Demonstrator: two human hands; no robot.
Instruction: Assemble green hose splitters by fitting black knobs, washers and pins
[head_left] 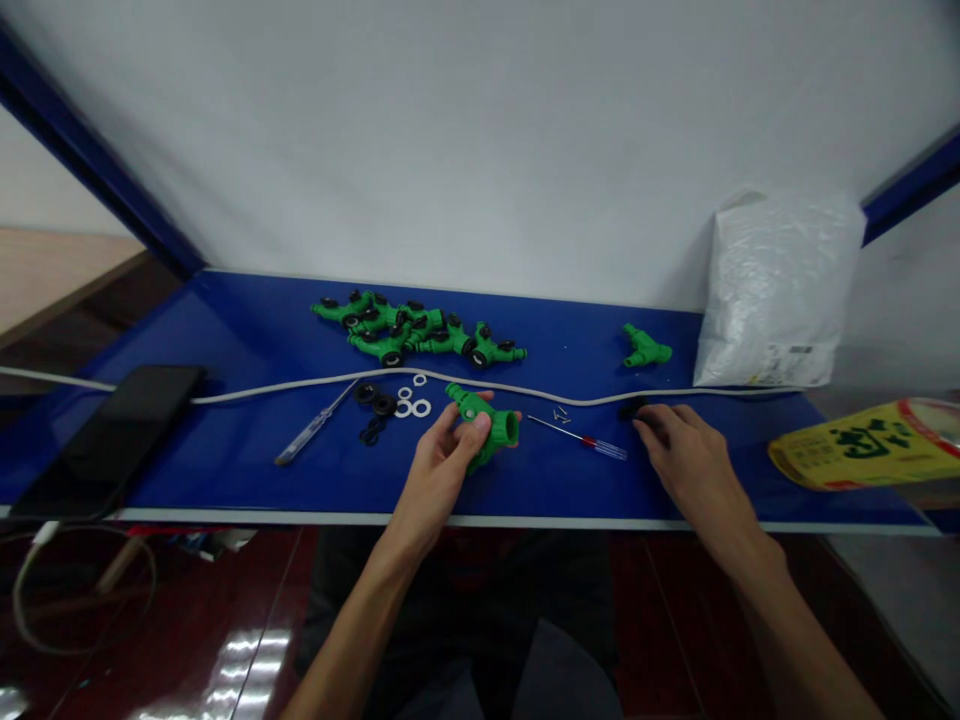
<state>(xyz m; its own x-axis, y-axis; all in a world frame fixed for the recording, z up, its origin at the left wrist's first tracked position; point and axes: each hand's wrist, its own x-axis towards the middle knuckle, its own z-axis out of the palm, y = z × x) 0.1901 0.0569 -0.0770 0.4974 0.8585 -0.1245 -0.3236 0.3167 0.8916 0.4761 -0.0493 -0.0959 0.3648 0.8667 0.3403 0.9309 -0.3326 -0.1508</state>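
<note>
My left hand (439, 455) is closed around a green plastic Y-shaped hose splitter (501, 430), its wide round opening facing right. To the right, my right hand (691, 452) rests low over the table with bent fingers at a small black part (631, 407); my fingers partly hide its shape. Between the hands lie a screwdriver (589, 441) with a red and clear handle and several tiny screws (559, 414). Left of the held splitter are white washers (421, 408), black rings (385, 404) and small black pieces (370, 432).
Several green splitters with black fittings (394, 335) are heaped at the back; another bare green splitter (646, 348) lies farther right. A white cable (300, 383) crosses the blue table. Around are a clear-handled screwdriver (307, 437), phone (112, 440), white plastic package (780, 290) and yellow can (862, 445).
</note>
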